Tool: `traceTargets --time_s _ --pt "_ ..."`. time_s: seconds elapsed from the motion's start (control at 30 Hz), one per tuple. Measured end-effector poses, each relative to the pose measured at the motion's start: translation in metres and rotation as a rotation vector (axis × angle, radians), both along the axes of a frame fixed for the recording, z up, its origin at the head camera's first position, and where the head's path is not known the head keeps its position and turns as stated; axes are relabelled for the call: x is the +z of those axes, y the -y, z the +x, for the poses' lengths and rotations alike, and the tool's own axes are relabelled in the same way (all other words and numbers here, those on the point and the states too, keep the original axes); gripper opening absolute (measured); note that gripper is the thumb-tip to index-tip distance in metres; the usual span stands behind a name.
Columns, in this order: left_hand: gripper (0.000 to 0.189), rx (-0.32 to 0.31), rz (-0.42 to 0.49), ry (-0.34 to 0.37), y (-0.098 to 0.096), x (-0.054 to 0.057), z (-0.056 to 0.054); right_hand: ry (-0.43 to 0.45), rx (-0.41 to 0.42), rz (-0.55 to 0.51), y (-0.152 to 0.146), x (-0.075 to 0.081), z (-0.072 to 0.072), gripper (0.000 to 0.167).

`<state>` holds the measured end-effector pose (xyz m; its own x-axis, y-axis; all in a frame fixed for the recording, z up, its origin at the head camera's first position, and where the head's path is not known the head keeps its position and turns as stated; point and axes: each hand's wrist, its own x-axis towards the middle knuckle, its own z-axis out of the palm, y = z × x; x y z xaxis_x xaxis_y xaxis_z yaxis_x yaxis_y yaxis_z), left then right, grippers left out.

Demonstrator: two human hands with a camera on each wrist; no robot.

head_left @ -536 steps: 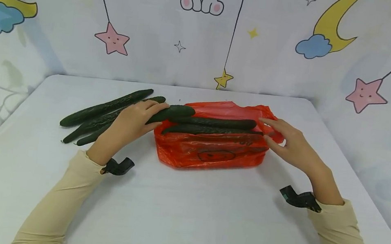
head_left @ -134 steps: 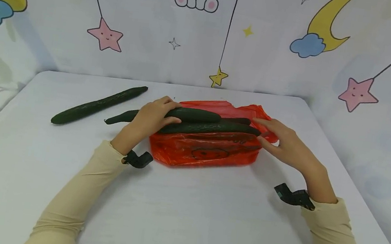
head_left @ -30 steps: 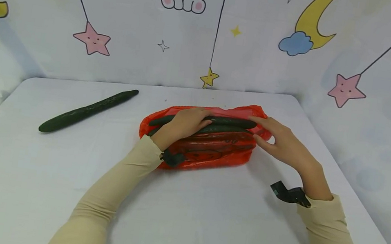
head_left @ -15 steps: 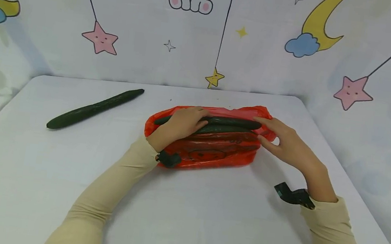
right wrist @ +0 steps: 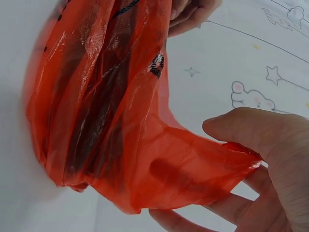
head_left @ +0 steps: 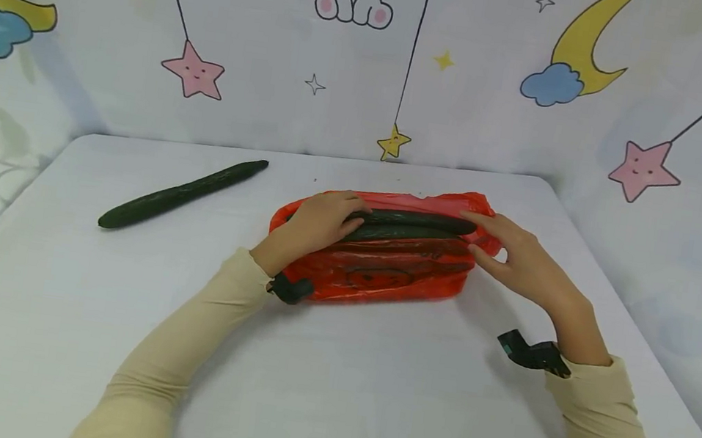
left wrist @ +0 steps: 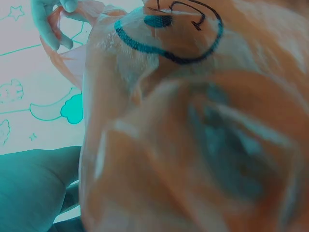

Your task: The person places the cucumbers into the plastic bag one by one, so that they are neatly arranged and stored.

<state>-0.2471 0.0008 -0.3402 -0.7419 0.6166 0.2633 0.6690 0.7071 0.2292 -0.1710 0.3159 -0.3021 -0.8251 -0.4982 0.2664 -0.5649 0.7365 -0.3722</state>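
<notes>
In the head view, a red plastic bag [head_left: 383, 279] lies on its side, its mouth turned up, with several cucumbers in it. Two of these show side by side at the opening, a far cucumber [head_left: 424, 221] and a near cucumber [head_left: 405, 234]. My left hand [head_left: 313, 223] lies over their left part, fingers across the top and thumb on the near side. At the bag's right end, my right hand [head_left: 512, 259] holds the bag's edge. The right wrist view shows stretched plastic between thumb [right wrist: 236, 124] and fingers. Bag film [left wrist: 145, 159] fills most of the left wrist view.
One loose cucumber [head_left: 184, 195] lies slantwise on the white table [head_left: 369, 384], left of the bag. Behind the table hangs a pale cloth [head_left: 268, 38] printed with stars, moons and a bear.
Two cucumbers from the left group have gone from the table into the bag; one stays there. Within the last second my left hand slid left along the cucumbers, which kept their place. Right hand stayed.
</notes>
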Motion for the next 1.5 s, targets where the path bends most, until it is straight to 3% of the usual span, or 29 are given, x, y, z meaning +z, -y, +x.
traceTargets --time_s 0.3,0.63,1.1,1.27,1.5 --pt "0.027 -0.016 0.025 -0.005 0.016 0.000 0.004 -0.001 -0.005 0.001 -0.003 -0.002 -0.002 0.058" --pt "0.031 0.015 0.030 0.069 0.038 -0.002 0.011 -0.012 -0.003 -0.008 -0.002 -0.004 0.000 0.057" --pt "0.029 -0.014 0.150 0.016 0.080 -0.012 0.021 -0.002 -0.003 -0.020 0.002 -0.003 -0.001 0.055" --pt "0.029 -0.017 0.211 0.004 0.095 -0.013 0.020 -0.010 0.002 -0.015 0.002 -0.005 -0.003 0.054" --pt "0.028 0.045 0.264 0.026 0.119 -0.011 0.012 0.004 -0.007 -0.007 0.002 -0.005 -0.003 0.055"
